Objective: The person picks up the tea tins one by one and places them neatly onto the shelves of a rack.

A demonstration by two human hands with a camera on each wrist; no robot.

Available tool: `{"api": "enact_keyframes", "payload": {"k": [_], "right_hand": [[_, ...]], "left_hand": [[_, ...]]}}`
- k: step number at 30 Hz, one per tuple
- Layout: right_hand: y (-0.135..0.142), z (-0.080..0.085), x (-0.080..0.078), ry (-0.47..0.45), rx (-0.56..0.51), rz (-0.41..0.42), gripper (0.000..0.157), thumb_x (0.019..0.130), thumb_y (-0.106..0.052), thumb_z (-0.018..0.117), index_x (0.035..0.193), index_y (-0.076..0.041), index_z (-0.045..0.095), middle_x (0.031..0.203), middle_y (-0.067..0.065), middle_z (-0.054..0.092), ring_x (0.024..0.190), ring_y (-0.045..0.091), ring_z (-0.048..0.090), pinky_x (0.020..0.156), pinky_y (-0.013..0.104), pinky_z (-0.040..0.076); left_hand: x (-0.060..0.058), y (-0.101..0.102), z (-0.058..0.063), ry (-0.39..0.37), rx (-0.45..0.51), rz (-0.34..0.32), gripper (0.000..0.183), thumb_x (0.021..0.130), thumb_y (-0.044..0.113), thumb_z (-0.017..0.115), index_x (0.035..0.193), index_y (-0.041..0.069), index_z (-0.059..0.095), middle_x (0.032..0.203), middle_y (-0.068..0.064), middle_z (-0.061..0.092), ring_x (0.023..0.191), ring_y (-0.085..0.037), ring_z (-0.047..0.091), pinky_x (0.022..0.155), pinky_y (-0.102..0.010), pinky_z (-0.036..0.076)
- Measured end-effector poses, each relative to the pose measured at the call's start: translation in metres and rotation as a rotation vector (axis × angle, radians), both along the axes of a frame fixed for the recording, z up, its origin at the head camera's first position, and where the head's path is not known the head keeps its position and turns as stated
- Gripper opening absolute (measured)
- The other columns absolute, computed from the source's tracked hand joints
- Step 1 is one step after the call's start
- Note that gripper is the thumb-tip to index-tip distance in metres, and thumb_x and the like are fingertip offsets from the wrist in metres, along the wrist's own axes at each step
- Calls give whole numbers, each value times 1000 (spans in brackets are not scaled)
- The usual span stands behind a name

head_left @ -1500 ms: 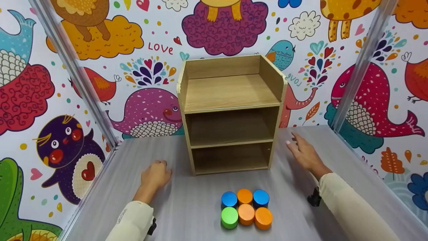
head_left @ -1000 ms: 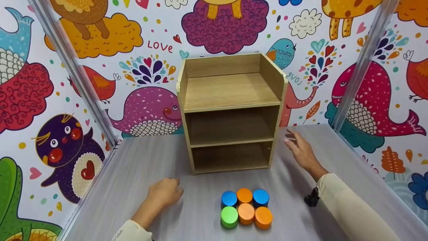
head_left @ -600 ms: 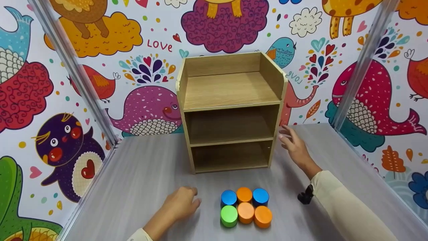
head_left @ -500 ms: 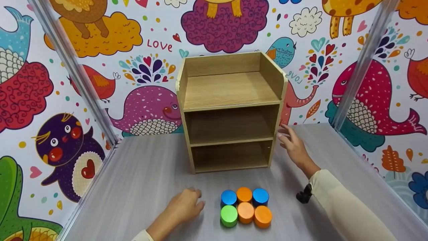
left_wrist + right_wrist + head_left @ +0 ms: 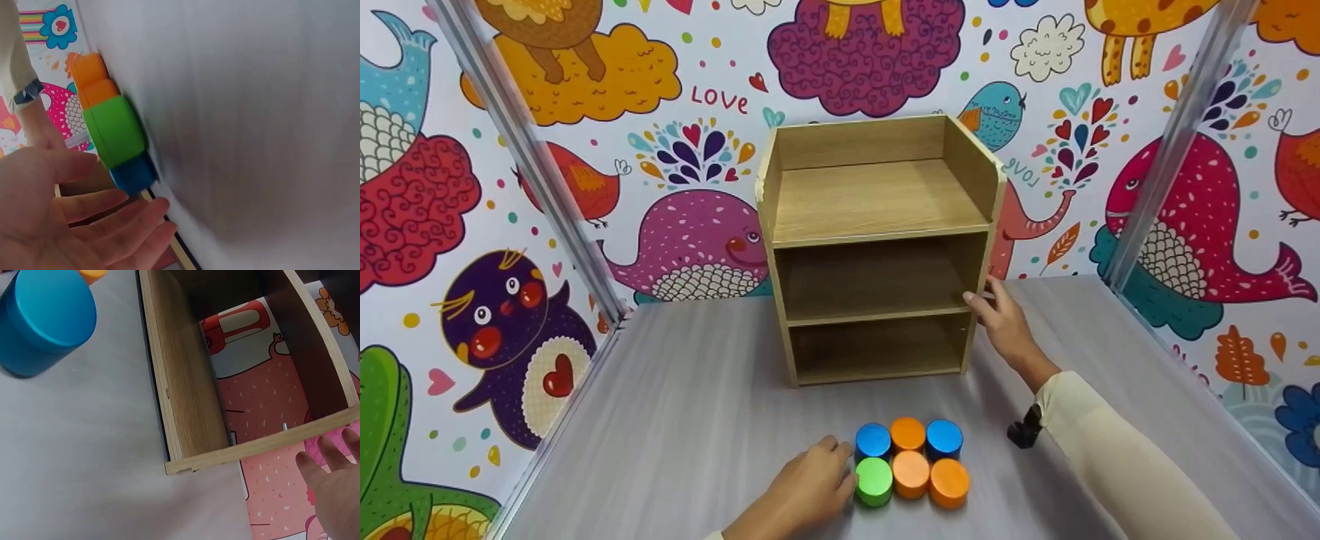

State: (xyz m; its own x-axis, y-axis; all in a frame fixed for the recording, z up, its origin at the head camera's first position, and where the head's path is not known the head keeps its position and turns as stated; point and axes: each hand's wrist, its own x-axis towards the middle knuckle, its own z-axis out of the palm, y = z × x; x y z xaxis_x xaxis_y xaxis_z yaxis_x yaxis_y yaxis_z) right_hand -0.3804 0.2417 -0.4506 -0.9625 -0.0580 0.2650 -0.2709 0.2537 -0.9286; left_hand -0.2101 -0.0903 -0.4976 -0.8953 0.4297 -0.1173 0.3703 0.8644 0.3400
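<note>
Several short cylinders stand grouped on the table before a wooden shelf (image 5: pixel 877 238). The front row has a green cylinder (image 5: pixel 874 482), a light orange cylinder (image 5: pixel 911 474) and an orange cylinder (image 5: pixel 949 482). Behind them are two blue cylinders (image 5: pixel 872 441) with another orange cylinder (image 5: pixel 907 434) between. My left hand (image 5: pixel 810 484) is just left of the green cylinder, fingers loosely bent; the left wrist view shows nothing in its palm. At the shelf's right side panel, my right hand (image 5: pixel 1006 322) has its thumb over the front edge. Its fingers (image 5: pixel 332 453) extend along the outer side.
The shelf has a railed top and two open compartments below. Patterned wall panels (image 5: pixel 697 240) stand behind and at both sides of the grey table (image 5: pixel 675 397), with metal corner posts (image 5: pixel 1166 150). A dark strap piece (image 5: pixel 1024 427) hangs at the right wrist.
My left hand has moved right and toward the front, up to the green cylinder. My right hand has shifted left, from beside the shelf to its right side panel. Cylinders and shelf stay put.
</note>
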Motion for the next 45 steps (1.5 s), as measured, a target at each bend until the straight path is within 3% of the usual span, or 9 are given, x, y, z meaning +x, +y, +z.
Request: {"api": "enact_keyframes", "payload": {"k": [5,9,16,23,28,38,45], "right_hand": [[-6,2,-1,-26,-26,1,64,105,-39,55,159,-16,30,150,21,42,137,37,48,112,58,41],[-12,13,8,-26,-3,-32,59,106,-34,52,157,-11,34,147,25,47,135,38,50,111,55,42],[-19,29,24,-38,22,-77,54,108,-31,47,155,-7,38,145,26,49,132,38,51,107,52,45],[-19,27,23,-46,18,-95,54,108,-32,46,155,-7,37,148,25,46,136,38,49,110,54,43],[-19,24,19,-55,13,-101,55,108,-32,46,157,-8,36,149,24,46,136,38,48,111,55,42],[-13,8,1,-67,4,-113,57,107,-39,47,157,-14,36,152,20,45,138,36,47,113,54,40],[-21,25,20,-49,18,-113,55,108,-33,45,156,-8,37,151,23,45,137,38,47,112,54,40]], "left_hand": [[4,9,-3,-17,20,-8,41,98,36,64,124,5,66,104,-5,63,83,-10,54,79,-34,56],[7,13,-5,20,24,-22,36,98,35,64,119,5,67,104,-3,63,85,-8,54,79,-33,55],[7,16,-6,-8,16,-8,44,99,38,63,127,4,65,109,-3,64,90,-7,57,84,-34,55],[8,21,-5,-92,32,37,53,98,45,64,134,6,62,113,-4,65,92,-9,58,89,-37,56],[11,23,-6,-79,40,36,59,95,51,67,131,6,61,107,-3,63,84,-7,55,79,-34,55],[12,29,-10,-46,-16,52,62,89,45,77,135,7,56,114,-6,63,92,-11,59,86,-35,56],[13,29,-12,2,-29,38,59,89,43,77,130,7,56,108,-5,62,87,-9,58,79,-32,56]]}}
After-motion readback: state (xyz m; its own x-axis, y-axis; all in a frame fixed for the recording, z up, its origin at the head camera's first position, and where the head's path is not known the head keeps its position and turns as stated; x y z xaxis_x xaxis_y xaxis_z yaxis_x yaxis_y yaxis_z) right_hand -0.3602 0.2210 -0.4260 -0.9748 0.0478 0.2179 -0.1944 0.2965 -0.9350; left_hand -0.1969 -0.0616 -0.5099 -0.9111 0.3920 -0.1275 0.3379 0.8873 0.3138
